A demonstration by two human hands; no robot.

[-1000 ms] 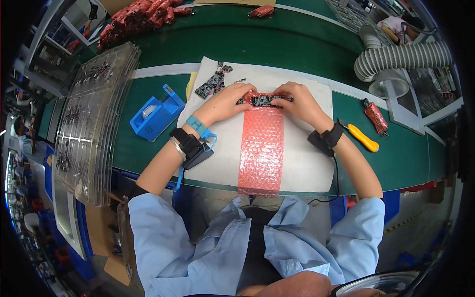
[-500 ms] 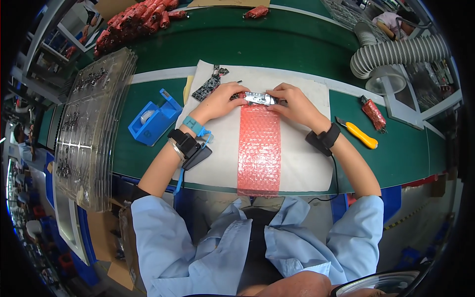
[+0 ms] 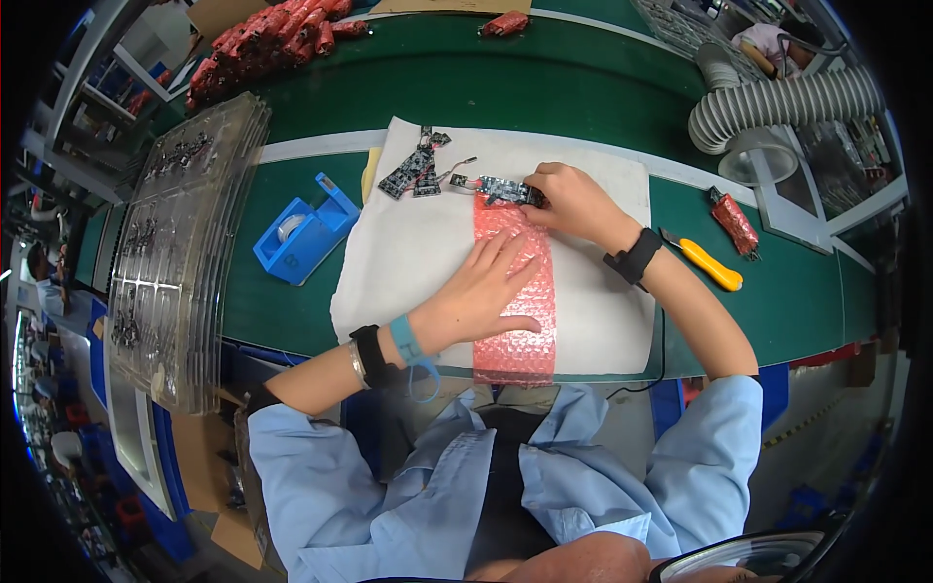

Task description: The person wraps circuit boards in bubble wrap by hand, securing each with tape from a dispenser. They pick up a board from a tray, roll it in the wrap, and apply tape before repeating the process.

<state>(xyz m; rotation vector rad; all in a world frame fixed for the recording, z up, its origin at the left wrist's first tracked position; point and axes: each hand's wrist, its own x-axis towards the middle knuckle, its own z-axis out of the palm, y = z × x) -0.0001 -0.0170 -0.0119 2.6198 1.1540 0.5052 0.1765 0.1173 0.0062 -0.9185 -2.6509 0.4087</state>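
A strip of pink bubble wrap (image 3: 513,350) runs lengthwise toward me over a white sheet (image 3: 603,321). At its far end lies a small circuit board (image 3: 503,189) with short wires at its left end. My right hand (image 3: 573,206) pinches the board's right end. Fingers spread, my left hand (image 3: 481,296) lies flat across the middle of the bubble wrap and holds nothing. More circuit boards (image 3: 413,173) with loose wires rest at the sheet's far left.
Left of the sheet stands a blue tape dispenser (image 3: 303,238), beside stacked clear trays (image 3: 180,262). To the right lie a yellow utility knife (image 3: 709,264) and a red-wrapped bundle (image 3: 734,225). Red bundles (image 3: 272,44) are heaped far left; a grey hose (image 3: 787,109) hangs at right.
My left hand has let go of the board and come back toward me onto the bubble wrap, fingers spread. The board now shows a dark, component-covered face instead of a shiny one.
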